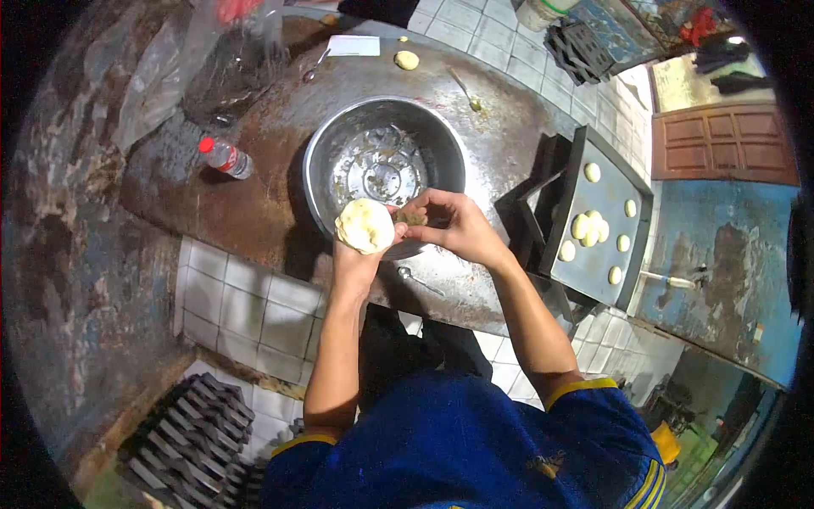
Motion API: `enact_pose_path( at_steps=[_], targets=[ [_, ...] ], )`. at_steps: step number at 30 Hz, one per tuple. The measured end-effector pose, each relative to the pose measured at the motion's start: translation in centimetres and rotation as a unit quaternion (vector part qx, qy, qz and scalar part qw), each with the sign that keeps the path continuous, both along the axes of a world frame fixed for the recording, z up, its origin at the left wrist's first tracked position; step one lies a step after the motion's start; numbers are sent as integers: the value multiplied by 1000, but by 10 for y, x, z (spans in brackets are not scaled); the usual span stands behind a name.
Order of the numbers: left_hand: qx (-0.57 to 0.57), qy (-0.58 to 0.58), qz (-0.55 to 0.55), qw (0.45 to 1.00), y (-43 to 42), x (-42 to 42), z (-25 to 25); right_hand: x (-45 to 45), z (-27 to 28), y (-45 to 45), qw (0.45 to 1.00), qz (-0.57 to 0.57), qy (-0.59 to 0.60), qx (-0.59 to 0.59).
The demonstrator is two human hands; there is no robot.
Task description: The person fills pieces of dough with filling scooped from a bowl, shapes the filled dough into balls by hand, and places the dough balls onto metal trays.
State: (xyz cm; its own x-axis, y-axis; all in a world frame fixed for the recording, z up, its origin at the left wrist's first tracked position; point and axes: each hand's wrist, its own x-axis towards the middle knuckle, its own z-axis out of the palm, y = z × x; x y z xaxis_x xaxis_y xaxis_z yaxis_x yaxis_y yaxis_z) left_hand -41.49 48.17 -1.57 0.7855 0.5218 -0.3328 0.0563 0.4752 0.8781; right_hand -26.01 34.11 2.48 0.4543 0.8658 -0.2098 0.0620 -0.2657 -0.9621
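Over the big bowl (386, 112), our left hand (377, 246) is holding flat dough (365, 226); our right hand (448, 222) is pinching brown filling (410, 219).

I see a royal-blue shirt (441, 441) with yellow trim and yellow sleeve stripes, a pale cream dough round (365, 226), a silver-grey metal basin (319, 144), a red cap on the clear plastic bottle (229, 159), and white wall tiles (254, 297) with grey joints.

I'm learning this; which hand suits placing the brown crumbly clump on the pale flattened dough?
Probably the right hand: it pinches the clump, while the left hand supports the dough.
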Motion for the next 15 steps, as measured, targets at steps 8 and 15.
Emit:
enact_pose_path(
  at_steps=[8,15],
  targets=[
    [-96,-47,-14,994,-6,6,27,11,7,-29,930,-55,360,46],
    [313,81,-32,946,22,16,23,16,24,-41,909,-115,393,75]
  ],
)
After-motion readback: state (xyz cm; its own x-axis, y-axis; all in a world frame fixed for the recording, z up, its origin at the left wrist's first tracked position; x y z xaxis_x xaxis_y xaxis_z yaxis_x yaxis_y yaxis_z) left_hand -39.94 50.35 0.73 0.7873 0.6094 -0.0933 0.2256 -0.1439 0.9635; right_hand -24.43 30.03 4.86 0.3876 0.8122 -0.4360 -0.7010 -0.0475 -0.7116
